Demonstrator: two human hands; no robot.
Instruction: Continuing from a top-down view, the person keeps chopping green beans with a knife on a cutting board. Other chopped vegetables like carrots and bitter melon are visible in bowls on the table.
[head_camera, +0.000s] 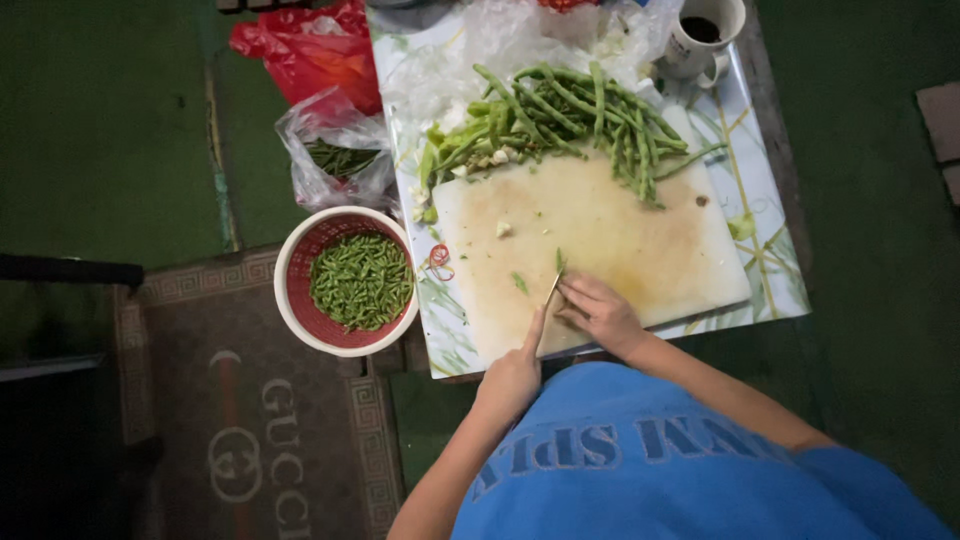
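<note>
While the left hand (512, 372) grips a knife (551, 291) and the right hand (600, 312) pinches a green bean (560, 263) on the white cutting board (640, 245), a red colander (296, 290) beside the table holds cut bean pieces (361, 282), and a clear bag (335, 150) holds more beans.

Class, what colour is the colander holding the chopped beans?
Red inside with a white rim, seen in the head view: colander, chopped beans.
</note>
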